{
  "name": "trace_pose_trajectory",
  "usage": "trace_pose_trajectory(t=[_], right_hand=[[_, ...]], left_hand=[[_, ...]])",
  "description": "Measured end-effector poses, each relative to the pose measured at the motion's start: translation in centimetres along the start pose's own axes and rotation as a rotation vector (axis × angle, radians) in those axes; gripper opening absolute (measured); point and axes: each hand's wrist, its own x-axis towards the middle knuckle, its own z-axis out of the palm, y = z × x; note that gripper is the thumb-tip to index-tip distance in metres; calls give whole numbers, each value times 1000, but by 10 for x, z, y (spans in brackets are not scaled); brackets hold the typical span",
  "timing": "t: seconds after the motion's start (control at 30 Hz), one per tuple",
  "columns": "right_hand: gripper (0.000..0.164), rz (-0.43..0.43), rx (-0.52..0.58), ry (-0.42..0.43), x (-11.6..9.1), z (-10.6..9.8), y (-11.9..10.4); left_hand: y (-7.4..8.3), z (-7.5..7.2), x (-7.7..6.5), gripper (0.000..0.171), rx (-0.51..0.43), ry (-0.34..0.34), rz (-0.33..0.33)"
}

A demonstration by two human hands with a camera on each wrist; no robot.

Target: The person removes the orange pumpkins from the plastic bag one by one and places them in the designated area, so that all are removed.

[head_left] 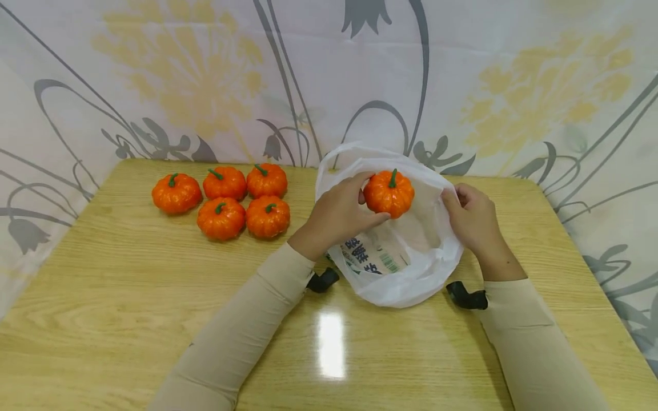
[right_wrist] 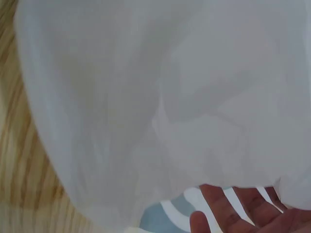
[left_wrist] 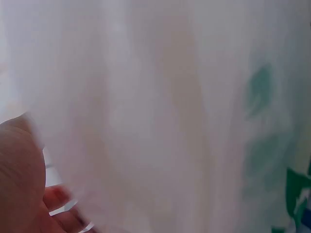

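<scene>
In the head view a small orange pumpkin point(head_left: 389, 194) with a green stem is gripped by my left hand point(head_left: 341, 214), over the mouth of a white plastic bag point(head_left: 432, 274). My right hand point(head_left: 474, 220) pinches the bag's right rim and holds it spread. Dark print shows on the bag's inside. The bag's thin white film point(left_wrist: 146, 111) fills most of the left wrist view, hiding the pumpkin there. Fingers point(right_wrist: 243, 208) of the right hand show below the film in the right wrist view.
Several more orange pumpkins point(head_left: 221, 218) stand grouped on the wooden table point(head_left: 128, 308) at the back left. A floral cloth point(head_left: 319, 74) hangs behind the table. Black curved pieces point(head_left: 466, 295) sit by both sleeve cuffs.
</scene>
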Motion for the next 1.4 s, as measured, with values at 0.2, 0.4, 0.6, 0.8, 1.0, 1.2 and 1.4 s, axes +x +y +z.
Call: trace_pose_trajectory(t=[0.2,0.4,0.6,0.8,1.0,1.2,1.4], right_hand=[[41,40,3,60,1,-2,0],[41,62,-2,75,2,-4,3],[44,86,49,28,1,-6,4],[49,83,46,7,-2,-8,-3],[39,29,124,212,-6,-10,-18],[33,-114,161,334,-14,-12,-32],[27,-208,159,308,-20,-9,-43]], left_hand=[[1,-6,-2,80,-2,-5,-8],[2,-10,0,82,14,20,1],[3,-14,-2,82,7,67,9],[6,-19,-4,81,5,92,46],[12,-27,-11,80,-20,117,51],[17,-35,-17,79,-34,162,77],[14,-39,-21,80,-24,156,48]])
